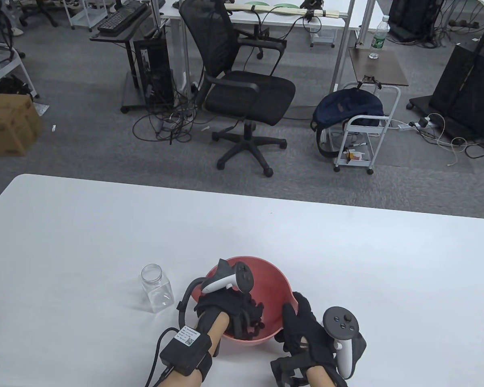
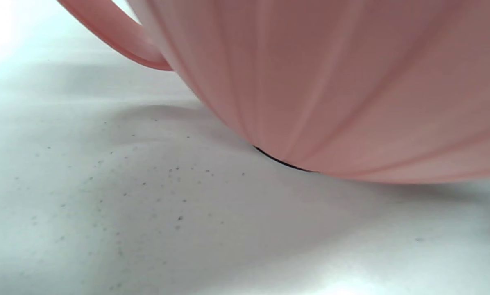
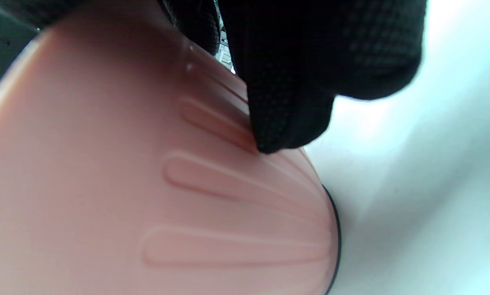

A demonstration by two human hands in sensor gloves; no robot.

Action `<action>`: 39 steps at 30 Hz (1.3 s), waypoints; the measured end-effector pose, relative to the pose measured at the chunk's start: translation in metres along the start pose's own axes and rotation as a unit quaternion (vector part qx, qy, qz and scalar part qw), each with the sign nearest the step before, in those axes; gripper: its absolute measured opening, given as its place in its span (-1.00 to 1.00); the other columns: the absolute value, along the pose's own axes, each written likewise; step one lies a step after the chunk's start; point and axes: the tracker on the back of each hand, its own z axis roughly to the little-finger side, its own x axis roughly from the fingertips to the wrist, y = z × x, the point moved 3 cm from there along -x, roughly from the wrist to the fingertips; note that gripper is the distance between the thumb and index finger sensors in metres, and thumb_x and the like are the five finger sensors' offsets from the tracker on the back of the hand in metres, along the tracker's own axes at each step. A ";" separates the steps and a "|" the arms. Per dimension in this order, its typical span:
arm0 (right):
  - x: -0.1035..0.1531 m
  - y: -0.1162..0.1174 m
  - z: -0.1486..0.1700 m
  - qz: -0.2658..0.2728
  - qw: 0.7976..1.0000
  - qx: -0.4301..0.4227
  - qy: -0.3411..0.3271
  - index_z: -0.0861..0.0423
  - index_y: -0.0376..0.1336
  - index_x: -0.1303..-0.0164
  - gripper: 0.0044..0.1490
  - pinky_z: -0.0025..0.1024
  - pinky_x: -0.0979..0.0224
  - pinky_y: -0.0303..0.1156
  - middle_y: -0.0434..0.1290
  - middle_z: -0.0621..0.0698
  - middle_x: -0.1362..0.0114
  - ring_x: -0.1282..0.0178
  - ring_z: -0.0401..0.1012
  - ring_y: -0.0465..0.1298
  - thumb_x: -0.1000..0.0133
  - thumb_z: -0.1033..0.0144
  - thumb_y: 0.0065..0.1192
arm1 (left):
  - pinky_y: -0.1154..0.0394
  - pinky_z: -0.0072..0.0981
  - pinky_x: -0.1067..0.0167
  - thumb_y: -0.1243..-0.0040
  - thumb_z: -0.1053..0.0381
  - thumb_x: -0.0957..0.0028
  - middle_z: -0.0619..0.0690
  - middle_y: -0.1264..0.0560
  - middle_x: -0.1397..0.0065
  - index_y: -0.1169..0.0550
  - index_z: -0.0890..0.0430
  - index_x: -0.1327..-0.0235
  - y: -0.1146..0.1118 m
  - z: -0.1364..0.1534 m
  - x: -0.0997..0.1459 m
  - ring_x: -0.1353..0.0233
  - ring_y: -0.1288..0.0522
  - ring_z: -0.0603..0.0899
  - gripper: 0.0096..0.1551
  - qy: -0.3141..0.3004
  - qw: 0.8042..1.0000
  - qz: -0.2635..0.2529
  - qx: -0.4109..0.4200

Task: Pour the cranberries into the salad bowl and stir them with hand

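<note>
One bowl [image 1: 280,282], pink-red, is set on the white worktop [image 1: 387,282] close to the near edge, between the two hands. The left hand [image 1: 226,306] is reached down inside the bowl from its near left rim, with the fingers [image 1: 252,318] curled among dark pieces at the bottom; whether those pieces are cranberries or glove cannot be told, nor whether anything is gripped. The right hand [image 1: 302,326] is laid against the outer right wall of the bowl, fingers fairly straight along it; in the right wrist view a gloved fingertip [image 3: 286,135] is seen pressed on the ribbed wall [image 3: 187,184], with nothing clasped.

One clear jar [image 1: 157,288], lidless and seemingly empty, is stood upright just left of the left hand, apart from the bowl. In the left wrist view the bowl's wall [image 2: 351,82] and a loop handle [image 2: 110,37] are shown above the worktop [image 2: 146,225], which is flecked with small dark specks, and a dark ring is seen under the bowl's base.

Open worktop is left far beyond both hands up to the far edge, wide to the right of the right hand, and to the left past the jar. Little room is left between the hands and the near edge
</note>
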 end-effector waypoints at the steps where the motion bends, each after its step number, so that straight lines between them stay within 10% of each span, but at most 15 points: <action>1: 0.000 0.000 0.000 0.000 1.000 -0.001 0.000 -0.11 0.05 -0.53 -0.18 -0.44 0.25 0.66 0.39 0.14 -0.51 0.21 -0.14 0.68 -0.14 -0.29 0.07 | -0.63 -0.52 -0.23 -0.01 -0.67 -0.33 -0.25 -0.65 -0.47 -0.36 -0.26 -0.61 0.000 0.000 0.000 -0.36 -0.67 -0.03 -0.25 -0.002 1.000 0.003 0.000; 18: 0.000 0.000 0.000 0.001 1.000 0.000 -0.002 -0.11 0.04 -0.53 -0.18 -0.44 0.25 0.66 0.39 0.14 -0.51 0.21 -0.14 0.68 -0.14 -0.30 0.07 | -0.64 -0.46 -0.35 -0.08 -0.71 -0.06 -0.61 -0.78 -0.32 -0.48 -0.59 -0.47 -0.004 -0.004 -0.003 -0.41 -0.68 -0.20 -0.33 -0.032 0.999 0.024 0.003; 39: 0.000 0.000 0.001 0.002 1.000 -0.002 0.000 -0.11 0.05 -0.53 -0.18 -0.44 0.25 0.66 0.40 0.14 -0.50 0.21 -0.14 0.68 -0.14 -0.31 0.07 | -0.49 -0.19 -0.60 -0.10 -0.76 0.09 -0.83 -0.57 -0.60 -0.41 -0.78 -0.44 -0.003 -0.008 -0.005 -0.76 -0.41 -0.33 -0.28 -0.073 0.997 0.011 0.015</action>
